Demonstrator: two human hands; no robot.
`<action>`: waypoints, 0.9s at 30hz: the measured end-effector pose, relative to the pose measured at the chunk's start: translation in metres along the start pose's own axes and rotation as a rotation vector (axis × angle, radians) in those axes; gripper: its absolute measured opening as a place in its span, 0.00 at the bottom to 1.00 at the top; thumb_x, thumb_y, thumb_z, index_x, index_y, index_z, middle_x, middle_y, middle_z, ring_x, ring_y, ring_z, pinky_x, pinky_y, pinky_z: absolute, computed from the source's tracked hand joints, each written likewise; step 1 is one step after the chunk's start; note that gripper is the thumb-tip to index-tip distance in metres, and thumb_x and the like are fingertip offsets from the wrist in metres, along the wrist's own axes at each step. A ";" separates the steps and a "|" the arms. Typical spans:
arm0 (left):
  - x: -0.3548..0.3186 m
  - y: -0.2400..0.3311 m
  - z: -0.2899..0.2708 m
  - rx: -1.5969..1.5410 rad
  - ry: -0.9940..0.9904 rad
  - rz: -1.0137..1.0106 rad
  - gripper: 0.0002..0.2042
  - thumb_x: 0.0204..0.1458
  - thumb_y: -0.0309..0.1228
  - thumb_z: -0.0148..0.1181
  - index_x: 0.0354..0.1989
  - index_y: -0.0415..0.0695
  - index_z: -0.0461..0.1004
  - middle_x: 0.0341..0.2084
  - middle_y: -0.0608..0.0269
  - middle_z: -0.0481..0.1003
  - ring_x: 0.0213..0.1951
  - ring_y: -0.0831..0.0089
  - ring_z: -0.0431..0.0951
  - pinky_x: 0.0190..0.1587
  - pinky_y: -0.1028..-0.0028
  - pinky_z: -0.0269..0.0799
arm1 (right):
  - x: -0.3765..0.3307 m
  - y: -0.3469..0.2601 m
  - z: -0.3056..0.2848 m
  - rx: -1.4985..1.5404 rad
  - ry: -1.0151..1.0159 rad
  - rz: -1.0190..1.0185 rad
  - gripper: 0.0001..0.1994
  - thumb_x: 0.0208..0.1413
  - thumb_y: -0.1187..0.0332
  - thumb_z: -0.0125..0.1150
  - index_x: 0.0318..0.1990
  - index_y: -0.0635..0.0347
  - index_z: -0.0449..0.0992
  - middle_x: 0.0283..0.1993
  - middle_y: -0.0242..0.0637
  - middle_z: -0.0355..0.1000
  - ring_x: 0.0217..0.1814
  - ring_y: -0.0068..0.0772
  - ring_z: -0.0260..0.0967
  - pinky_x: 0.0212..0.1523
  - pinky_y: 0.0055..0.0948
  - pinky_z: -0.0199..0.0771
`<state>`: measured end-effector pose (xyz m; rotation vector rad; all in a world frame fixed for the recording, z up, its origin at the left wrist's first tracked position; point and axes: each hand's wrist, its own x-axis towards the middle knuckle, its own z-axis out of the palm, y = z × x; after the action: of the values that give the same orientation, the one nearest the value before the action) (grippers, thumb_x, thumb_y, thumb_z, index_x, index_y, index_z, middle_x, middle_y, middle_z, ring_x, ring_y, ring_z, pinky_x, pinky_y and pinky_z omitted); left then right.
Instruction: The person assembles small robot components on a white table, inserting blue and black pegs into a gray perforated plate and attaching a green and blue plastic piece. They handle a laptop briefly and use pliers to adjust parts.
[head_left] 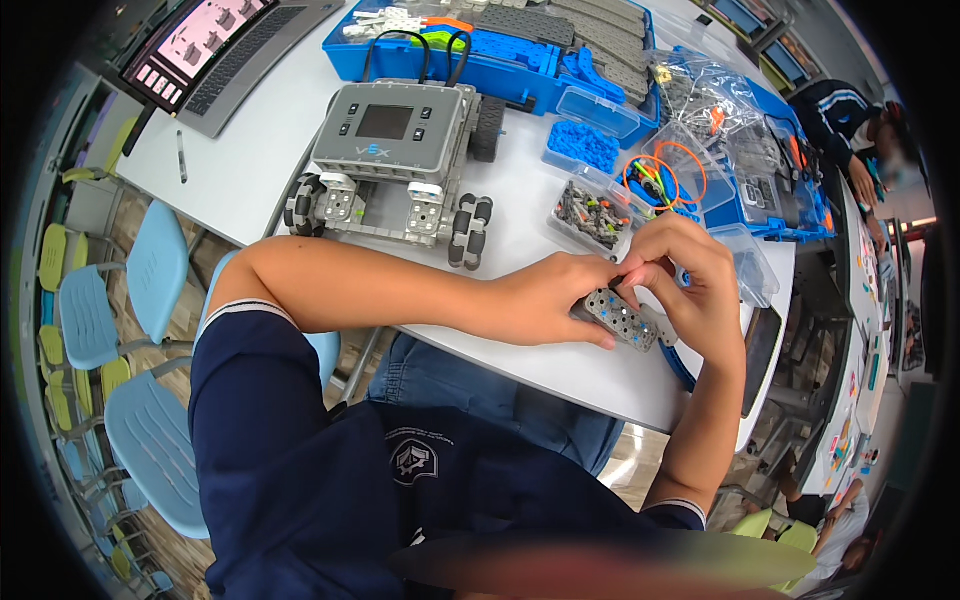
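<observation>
My left hand [565, 295] grips a grey perforated building-kit piece [625, 322] with several blue pins in its holes, thumb along its lower side. Closed in a pinch at the upper end of that piece is my right hand [690, 275]; a small dark part shows between its fingertips, too hidden to name. Just beyond both hands stands a clear box of small mixed connectors [592, 215]. A wheeled robot [385, 150] with a grey control block and screen stands on the table, left of the hands.
A blue bin of grey and blue plates [345, 62] stands at the back. Blue pins fill another small box [583, 147]. Orange rings [700, 165] lie near a bagged-parts bin [815, 222]. A laptop [215, 110] and a pen [182, 158] are far left; blue chairs [150, 440] stand beside the table.
</observation>
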<state>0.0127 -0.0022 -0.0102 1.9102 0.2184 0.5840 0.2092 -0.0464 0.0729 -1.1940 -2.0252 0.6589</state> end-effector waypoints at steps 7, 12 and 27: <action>-0.002 0.000 0.000 0.047 0.024 0.016 0.22 0.51 0.35 0.74 0.51 0.42 0.76 0.48 0.50 0.77 0.54 0.53 0.77 0.58 0.60 0.72 | 0.001 -0.001 0.000 0.013 0.002 0.002 0.05 0.49 0.80 0.68 0.33 0.65 0.79 0.35 0.36 0.76 0.35 0.30 0.73 0.34 0.27 0.72; 0.000 -0.001 0.000 0.095 0.093 0.086 0.22 0.50 0.36 0.75 0.51 0.43 0.77 0.47 0.52 0.77 0.53 0.53 0.77 0.57 0.59 0.72 | 0.002 -0.003 -0.001 0.030 -0.003 0.008 0.04 0.51 0.79 0.67 0.33 0.65 0.79 0.34 0.36 0.76 0.35 0.30 0.72 0.33 0.26 0.71; 0.003 0.003 -0.003 -0.085 0.090 -0.197 0.22 0.46 0.34 0.78 0.49 0.41 0.79 0.38 0.65 0.80 0.32 0.77 0.70 0.35 0.73 0.66 | 0.002 0.008 0.005 -0.026 0.145 -0.166 0.06 0.45 0.77 0.73 0.33 0.61 0.83 0.31 0.34 0.67 0.39 0.36 0.68 0.39 0.33 0.70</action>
<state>0.0134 0.0005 -0.0058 1.7574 0.4285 0.5383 0.2088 -0.0414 0.0651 -1.0430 -1.9897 0.4537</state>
